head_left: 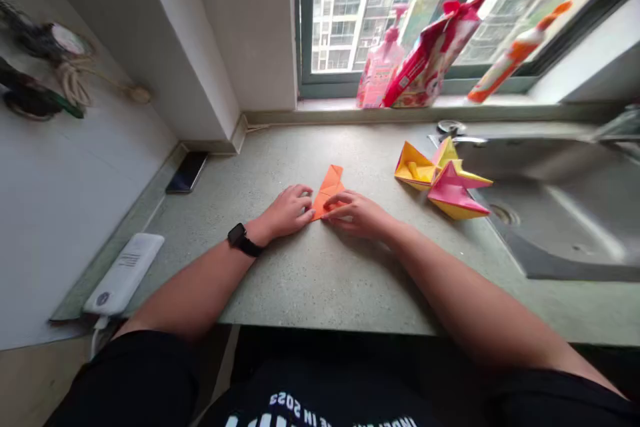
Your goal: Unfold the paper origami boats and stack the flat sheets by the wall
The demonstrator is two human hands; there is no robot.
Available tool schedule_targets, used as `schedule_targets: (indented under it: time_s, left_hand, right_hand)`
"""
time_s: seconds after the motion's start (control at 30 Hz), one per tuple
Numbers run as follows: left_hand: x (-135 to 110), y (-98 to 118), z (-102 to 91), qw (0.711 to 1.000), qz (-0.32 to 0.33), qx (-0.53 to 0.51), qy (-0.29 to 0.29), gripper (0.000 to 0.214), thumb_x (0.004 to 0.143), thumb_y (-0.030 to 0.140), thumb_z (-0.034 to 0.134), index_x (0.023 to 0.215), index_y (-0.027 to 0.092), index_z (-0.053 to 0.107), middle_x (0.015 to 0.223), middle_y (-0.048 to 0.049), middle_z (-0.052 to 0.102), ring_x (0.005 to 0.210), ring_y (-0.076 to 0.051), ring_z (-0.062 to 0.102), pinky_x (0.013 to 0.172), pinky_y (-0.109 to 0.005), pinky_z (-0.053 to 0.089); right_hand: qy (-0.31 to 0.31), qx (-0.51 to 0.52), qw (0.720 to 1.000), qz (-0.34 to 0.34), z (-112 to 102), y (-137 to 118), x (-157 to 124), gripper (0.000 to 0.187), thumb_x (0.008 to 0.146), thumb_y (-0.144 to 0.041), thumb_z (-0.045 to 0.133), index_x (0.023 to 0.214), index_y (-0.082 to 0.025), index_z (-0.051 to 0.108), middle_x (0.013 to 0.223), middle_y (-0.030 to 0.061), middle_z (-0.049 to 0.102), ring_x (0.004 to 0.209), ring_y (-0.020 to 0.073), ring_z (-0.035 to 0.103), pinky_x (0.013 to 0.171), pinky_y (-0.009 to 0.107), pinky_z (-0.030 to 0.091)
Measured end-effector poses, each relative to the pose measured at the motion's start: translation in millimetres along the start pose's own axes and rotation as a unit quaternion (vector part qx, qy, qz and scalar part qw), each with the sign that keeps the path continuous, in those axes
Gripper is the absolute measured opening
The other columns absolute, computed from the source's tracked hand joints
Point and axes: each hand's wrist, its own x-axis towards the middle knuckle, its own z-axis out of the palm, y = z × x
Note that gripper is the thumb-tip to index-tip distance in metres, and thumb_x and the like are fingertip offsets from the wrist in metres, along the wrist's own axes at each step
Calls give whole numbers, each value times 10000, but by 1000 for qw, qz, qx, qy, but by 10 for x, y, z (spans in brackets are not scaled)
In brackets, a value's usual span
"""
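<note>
Black shirt (pixel 350 367) foremost, orange paper (pixel 330 182) points lengthwise away, slightly right.

Two hands (pixel 290 208), one orange paper (pixel 331 183), two bottles (pixel 381 72), one bag (pixel 434 57), one phone (pixel 187 172), one sink (pixel 565 227)

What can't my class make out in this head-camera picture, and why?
In the head view:
Orange paper: its lower right part is hidden by the right hand.
Shirt lettering: cut off by the bottom edge.
White device: its print is too small to read.
Cable: its far end is hidden behind the left sleeve.
Sink: cut off by the right edge.
</note>
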Motion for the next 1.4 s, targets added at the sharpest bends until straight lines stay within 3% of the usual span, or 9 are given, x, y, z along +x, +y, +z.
schedule_targets:
  time_s: [0.13, 0.23, 0.37, 0.47, 0.73, 1.03, 1.4]
  left_hand:
    - [-30, -14, -9, 1000, -1, -14, 23, 104, 1005, 272, 699, 931, 200, 713, 1413, -139, 663, 1325, -303, 615, 1162, -508, 519]
    - [-29, -42, -47, 998, 37, -24, 33, 29, 984, 234, 736, 1009, 221, 738, 1424, -111, 690, 1323, -288, 624, 1154, -495, 508]
    - [-6, -81, -117, 993, 114, -28, -9, 121, 1038, 228, 691, 1017, 265, 804, 1233, -43, 800, 1187, -247, 686, 1101, -444, 496]
    - [-4, -90, -162, 990, 131, -23, -37, 205, 1072, 239, 654, 1026, 292, 847, 1119, -27, 834, 1078, -224, 707, 1051, -419, 489]
    - [-90, 49, -335, 987, 123, 34, -97, 185, 1066, 299, 691, 1130, 322, 864, 1239, -33, 823, 1088, -224, 718, 1075, -426, 442]
    - [-101, 134, -446, 983, 68, 40, -167, 207, 1061, 307, 668, 1035, 321, 873, 1334, 4, 815, 1252, -245, 699, 1168, -451, 379]
    - [-105, 80, -501, 974, 3, 22, -227, 220, 1078, 369, 656, 1089, 366, 876, 1514, 52, 723, 1473, -295, 573, 1238, -490, 344]
  right_hand:
    - [-4, 12, 1000, 9, -14, -15, 3, 157, 1010, -316, 775, 1118, -342, 885, 1251, 76, 791, 1096, 237, 748, 1028, 441, 604]
    - [-2, 12, 1000, 15, -21, -27, 3, 161, 1003, -318, 784, 1122, -358, 884, 1257, 67, 789, 1115, 238, 745, 1046, 445, 601]
    - [-9, 2, 1000, 17, -25, -36, 1, 168, 1014, -331, 768, 1135, -349, 883, 1277, 73, 787, 1130, 248, 744, 1037, 459, 601]
    - [-11, 3, 1000, 20, -31, -37, -2, 166, 1017, -330, 761, 1127, -334, 885, 1285, 83, 785, 1133, 254, 744, 1036, 465, 601]
    - [-25, -21, 999, 15, -32, -142, -8, 305, 958, -309, 828, 1252, -383, 858, 1389, 92, 725, 1280, 291, 679, 1161, 517, 554]
    - [-23, -45, 998, 41, -17, -202, -1, 216, 1008, -345, 777, 1190, -405, 878, 1451, 73, 701, 1302, 283, 683, 1171, 515, 561]
    - [-34, -30, 997, 60, -122, -128, 15, 156, 1023, -381, 762, 1074, -330, 900, 1460, 90, 734, 1345, 294, 680, 1194, 524, 540]
